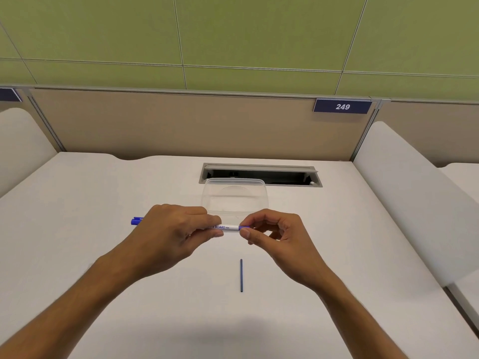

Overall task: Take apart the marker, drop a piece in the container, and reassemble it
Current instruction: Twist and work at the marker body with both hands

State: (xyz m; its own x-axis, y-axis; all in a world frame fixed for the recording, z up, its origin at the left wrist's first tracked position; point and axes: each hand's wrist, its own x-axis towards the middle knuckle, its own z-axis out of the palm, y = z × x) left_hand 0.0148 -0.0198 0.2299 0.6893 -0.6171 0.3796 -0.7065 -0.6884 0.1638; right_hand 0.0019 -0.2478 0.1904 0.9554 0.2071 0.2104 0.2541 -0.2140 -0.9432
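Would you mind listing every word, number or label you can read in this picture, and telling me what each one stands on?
"249": white digits on the dark blue number plate fixed to the top of the beige partition.
"BOARD": blue print on the white marker held between the left hand and the right hand; the letters before it are covered by fingers.
"PEN": smaller print right after it, barely legible.
The blue plate at the far left edge shows no readable text.

We are seeing open bench (90, 255) lying wide on both sides of the hands. A clear container (235, 196) is standing just behind them, blocking a straight reach forward, and behind it a cable slot (260, 174) is opening in the surface. A thin blue rod (241, 275) is lying on the near bench between the forearms. White side dividers (404, 193) and a back panel (181, 125) are closing the edges.
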